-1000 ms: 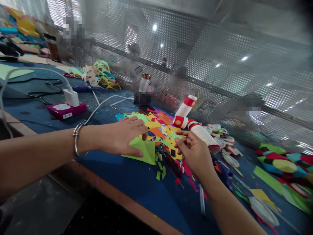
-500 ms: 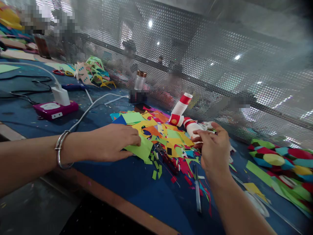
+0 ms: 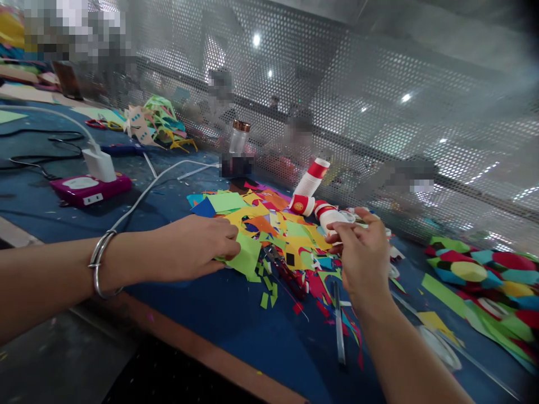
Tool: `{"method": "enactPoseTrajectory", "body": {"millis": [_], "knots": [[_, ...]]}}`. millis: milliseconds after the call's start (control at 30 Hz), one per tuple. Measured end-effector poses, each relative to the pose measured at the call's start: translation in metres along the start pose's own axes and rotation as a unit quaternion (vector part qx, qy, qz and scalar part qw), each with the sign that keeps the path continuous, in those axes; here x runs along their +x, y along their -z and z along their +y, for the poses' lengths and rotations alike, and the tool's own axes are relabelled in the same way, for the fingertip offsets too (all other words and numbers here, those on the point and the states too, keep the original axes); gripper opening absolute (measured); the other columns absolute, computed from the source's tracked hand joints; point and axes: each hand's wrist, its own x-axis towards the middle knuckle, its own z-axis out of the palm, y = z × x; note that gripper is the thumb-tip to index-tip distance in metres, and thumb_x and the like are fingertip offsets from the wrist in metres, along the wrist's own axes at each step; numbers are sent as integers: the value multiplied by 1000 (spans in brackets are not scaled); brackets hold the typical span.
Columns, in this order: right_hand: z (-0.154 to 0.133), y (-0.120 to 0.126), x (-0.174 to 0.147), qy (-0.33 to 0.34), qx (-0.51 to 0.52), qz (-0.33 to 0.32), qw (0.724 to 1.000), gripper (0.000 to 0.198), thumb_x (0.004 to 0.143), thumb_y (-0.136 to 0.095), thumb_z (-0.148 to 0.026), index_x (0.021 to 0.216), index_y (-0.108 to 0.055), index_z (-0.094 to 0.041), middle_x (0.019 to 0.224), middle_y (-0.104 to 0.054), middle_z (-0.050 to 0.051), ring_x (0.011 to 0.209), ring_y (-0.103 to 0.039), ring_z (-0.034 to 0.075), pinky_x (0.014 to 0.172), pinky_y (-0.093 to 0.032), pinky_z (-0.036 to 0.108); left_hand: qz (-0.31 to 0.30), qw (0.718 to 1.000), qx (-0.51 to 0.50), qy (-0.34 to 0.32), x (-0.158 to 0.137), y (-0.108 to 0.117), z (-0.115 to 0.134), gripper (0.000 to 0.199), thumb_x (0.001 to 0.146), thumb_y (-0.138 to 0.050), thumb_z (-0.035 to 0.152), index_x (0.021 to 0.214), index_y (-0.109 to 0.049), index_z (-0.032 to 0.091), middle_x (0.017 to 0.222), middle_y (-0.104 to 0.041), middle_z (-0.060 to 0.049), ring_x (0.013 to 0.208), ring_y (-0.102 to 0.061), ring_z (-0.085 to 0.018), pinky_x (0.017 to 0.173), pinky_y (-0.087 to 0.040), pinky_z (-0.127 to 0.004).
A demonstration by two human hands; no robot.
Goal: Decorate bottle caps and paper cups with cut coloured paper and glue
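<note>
My left hand point(image 3: 191, 247), with a silver bangle on the wrist, has its fingers curled on the left edge of a light green paper piece point(image 3: 246, 258). The fingertips are pressed together there, partly hiding that edge. It lies over a heap of coloured paper scraps point(image 3: 290, 227). My right hand point(image 3: 366, 261) hovers at the heap's right side, fingers loosely bent and apart, with nothing seen in it. Just beyond its fingertips are red-and-white paper cups point(image 3: 326, 216), one lying tilted; another cup stack point(image 3: 311, 179) leans behind. A dark red utility knife point(image 3: 286, 272) lies among the scraps.
A clear-barrelled pen point(image 3: 339, 325) lies near the front. At left sit a magenta power strip point(image 3: 92, 189) with a white charger point(image 3: 99, 164) and cable, and a blue glue gun point(image 3: 124, 150). A jar point(image 3: 239, 137) stands by the perforated metal screen point(image 3: 303, 84). A colourful paper ball point(image 3: 475, 272) is at right.
My left fingers have curled in and closed on the green paper's edge. My right hand has shifted slightly left. The whole view has moved a little.
</note>
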Motion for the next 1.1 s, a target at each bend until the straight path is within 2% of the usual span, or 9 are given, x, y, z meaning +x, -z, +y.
{"method": "enactPoseTrajectory", "body": {"millis": [133,267,600,733,833,933,1033,1100], "knots": [[1,-2,-4,0,-22,-56,998,52,77,-74,-29,124,-53,-19,78,-68,0,53,-59,13,41,-47,21,15,999,33,-23,0,-6,1,10,89,-63,13,82,-66,19,87,-66,-4,84,-61,-21,62,-38,-31],[2,-2,-6,22,-38,-54,998,57,81,-71,-28,132,-48,-20,82,-69,0,54,-59,13,41,-48,21,50,996,50,-52,-2,-11,-1,14,90,-61,14,78,-66,20,83,-65,-5,79,-59,-21,62,-36,-33],[3,-2,-7,27,-54,-75,995,48,82,-72,-32,124,-51,-21,81,-69,1,56,-61,14,44,-48,22,68,990,83,-88,-2,-15,-1,19,95,-53,13,84,-66,22,87,-68,-5,79,-57,-22,73,-36,-39],[2,-3,-9,32,-77,-96,992,46,85,-70,-33,125,-51,-22,84,-68,1,58,-62,14,49,-50,24,87,992,57,-73,-4,-11,-6,20,97,-52,16,84,-67,20,88,-67,-5,84,-59,-22,78,-38,-38],[0,-4,-11,34,-90,-129,987,41,87,-69,-34,123,-54,-21,83,-66,0,59,-62,14,51,-50,26,121,991,-37,-45,3,1,-15,16,96,-58,23,85,-69,21,95,-69,-5,93,-60,-21,85,-41,-34],[-2,-6,-13,32,-96,-171,980,39,86,-70,-35,121,-58,-21,83,-65,0,60,-63,15,51,-49,27,140,976,-164,-29,16,12,-23,9,91,-66,24,86,-73,21,111,-70,-5,102,-63,-19,91,-43,-32],[-2,-6,-13,25,-99,-203,974,43,85,-72,-36,123,-59,-22,86,-66,1,64,-64,17,50,-48,26,129,936,-325,-29,34,21,-27,5,86,-72,26,84,-73,21,113,-72,-3,106,-65,-19,93,-46,-31],[-2,-5,-12,11,-85,-213,973,46,83,-74,-37,124,-59,-22,86,-66,1,64,-64,17,48,-48,26,106,894,-434,-15,46,24,-26,9,83,-76,28,80,-73,20,104,-74,-2,102,-67,-19,89,-47,-30]]}}
